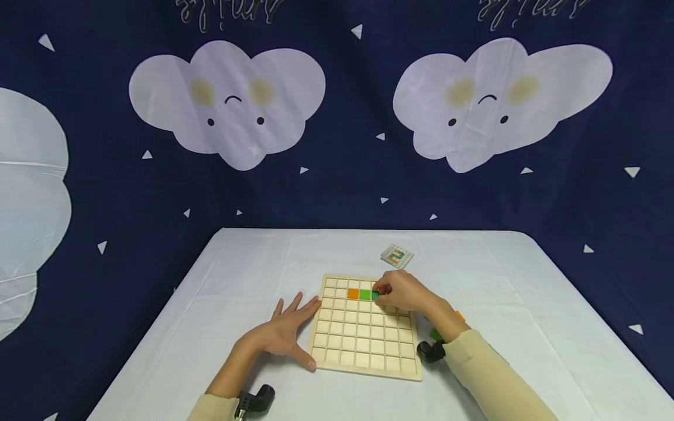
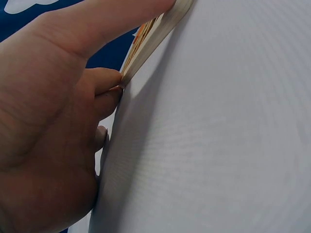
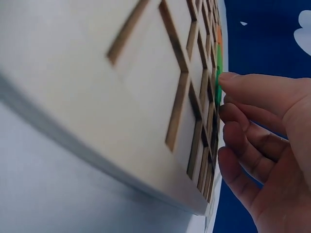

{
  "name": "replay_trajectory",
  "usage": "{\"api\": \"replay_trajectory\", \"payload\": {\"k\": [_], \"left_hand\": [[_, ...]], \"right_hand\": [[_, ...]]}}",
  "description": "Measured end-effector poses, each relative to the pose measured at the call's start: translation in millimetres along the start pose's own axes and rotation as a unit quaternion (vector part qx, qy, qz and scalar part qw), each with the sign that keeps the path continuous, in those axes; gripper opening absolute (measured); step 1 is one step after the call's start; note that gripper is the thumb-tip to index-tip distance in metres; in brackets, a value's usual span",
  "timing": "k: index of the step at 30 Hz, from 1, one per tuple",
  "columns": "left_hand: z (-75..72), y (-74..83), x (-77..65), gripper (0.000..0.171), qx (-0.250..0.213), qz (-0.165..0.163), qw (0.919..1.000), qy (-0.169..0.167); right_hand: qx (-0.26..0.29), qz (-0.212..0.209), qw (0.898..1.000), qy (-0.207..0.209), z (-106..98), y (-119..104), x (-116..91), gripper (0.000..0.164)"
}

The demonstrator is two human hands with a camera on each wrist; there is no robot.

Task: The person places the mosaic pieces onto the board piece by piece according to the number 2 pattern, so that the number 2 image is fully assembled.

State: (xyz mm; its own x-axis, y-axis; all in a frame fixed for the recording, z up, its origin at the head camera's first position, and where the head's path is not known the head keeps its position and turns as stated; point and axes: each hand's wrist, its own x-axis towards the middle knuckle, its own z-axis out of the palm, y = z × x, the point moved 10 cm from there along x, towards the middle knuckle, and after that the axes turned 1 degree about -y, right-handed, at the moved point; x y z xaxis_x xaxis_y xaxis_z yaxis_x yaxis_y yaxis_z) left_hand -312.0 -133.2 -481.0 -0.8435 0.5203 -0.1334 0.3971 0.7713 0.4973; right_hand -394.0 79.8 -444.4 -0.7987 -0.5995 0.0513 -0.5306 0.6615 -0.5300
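A wooden grid board (image 1: 350, 345) lies on the table, its small squares bordered by raised ridges. In its second row from the far edge sit an orange tile (image 1: 353, 293) and a green tile (image 1: 365, 294). My right hand (image 1: 402, 290) pinches another green tile (image 1: 375, 296) just to the right of these, low over the grid. In the right wrist view, thumb and fingertips (image 3: 228, 77) meet that green tile (image 3: 218, 90) at the board's surface. My left hand (image 1: 284, 333) spreads its straight fingers against the board's left edge, with the thumb near the front corner.
A small card (image 1: 397, 256) with a coloured grid pattern lies beyond the board. Green (image 1: 436, 335) and orange (image 1: 460, 316) pieces lie to the right, partly hidden by my right forearm. White cloth covers the table (image 1: 263, 257); a dark blue curtain (image 1: 358, 193) hangs behind.
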Motion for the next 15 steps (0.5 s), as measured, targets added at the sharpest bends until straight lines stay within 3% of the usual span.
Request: {"api": "replay_trajectory", "payload": {"k": [9,15], "left_hand": [[0.9,-0.3,1.2,0.136,0.006,0.002,1.0,0.0],[1.5,-1.6,1.7,0.136,0.008,-0.001,1.0,-0.001]], "right_hand": [[0.043,0.023,0.998,0.026,-20,15,-10,0.026],[0.036,0.049,0.998,0.032,-29,29,-17,0.027]]}}
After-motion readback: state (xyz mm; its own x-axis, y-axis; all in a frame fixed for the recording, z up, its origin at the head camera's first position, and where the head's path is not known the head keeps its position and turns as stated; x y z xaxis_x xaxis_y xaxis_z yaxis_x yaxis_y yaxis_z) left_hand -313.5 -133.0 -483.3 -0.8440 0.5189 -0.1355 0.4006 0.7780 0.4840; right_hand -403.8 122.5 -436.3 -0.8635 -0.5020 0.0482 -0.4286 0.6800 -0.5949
